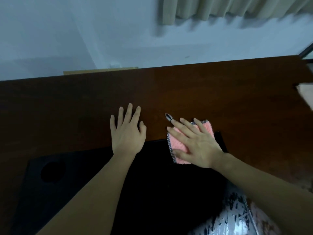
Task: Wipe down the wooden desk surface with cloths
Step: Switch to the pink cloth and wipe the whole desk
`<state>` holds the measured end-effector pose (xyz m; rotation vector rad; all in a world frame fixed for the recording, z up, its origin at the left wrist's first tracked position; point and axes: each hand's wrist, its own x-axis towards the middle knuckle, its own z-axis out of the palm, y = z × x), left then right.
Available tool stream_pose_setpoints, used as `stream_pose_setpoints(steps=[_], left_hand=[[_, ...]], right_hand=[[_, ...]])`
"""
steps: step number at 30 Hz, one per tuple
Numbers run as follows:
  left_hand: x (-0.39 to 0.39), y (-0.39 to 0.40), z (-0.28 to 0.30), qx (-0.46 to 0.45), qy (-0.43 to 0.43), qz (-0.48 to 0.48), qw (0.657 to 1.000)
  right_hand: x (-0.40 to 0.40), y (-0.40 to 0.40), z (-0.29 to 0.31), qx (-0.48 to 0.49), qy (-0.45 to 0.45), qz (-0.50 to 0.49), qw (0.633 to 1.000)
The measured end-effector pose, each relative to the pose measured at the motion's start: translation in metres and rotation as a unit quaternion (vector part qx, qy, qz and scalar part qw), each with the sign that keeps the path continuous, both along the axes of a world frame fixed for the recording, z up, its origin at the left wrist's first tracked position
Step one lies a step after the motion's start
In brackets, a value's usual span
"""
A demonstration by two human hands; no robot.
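While both hands sit flat near the front of the desk (203, 85), the right hand (196, 141) presses down on a pink cloth (176, 141) with its fingers (183, 123) straight and spread. The cloth has a checkered border and a little hanging loop poking out past the fingertips. It straddles the boundary between the brown wood and a black panel (152, 184) at the near side (can't tell exactly what that black part is, it has a round hole at its left). The left hand (127, 133) lies just beside it, palm down on bare wood, fingers loosely fanned, holding nothing.

Beyond the hands there's a wide stretch of wood running to the back edge against the pale wall (67, 31). Another pale cloth (306, 95) peeks in at the far right edge. Curtains (237, 9) hang at the top right.
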<state>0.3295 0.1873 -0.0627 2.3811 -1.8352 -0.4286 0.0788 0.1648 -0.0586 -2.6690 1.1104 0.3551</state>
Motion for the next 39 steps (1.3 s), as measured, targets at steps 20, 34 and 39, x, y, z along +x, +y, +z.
stream_pose_setpoints(steps=[20, 34, 39], left_hand=[[-0.006, 0.003, 0.000, -0.017, -0.019, 0.008, 1.000], [-0.097, -0.031, 0.007, 0.020, 0.045, -0.010, 0.999], [-0.107, -0.031, -0.004, -0.001, 0.021, -0.002, 1.000]], right_hand=[[0.003, -0.050, 0.001, -0.037, 0.014, -0.035, 0.999], [-0.050, -0.097, -0.001, -0.031, -0.004, -0.050, 0.998], [-0.038, -0.157, -0.004, -0.054, 0.001, -0.067, 0.996]])
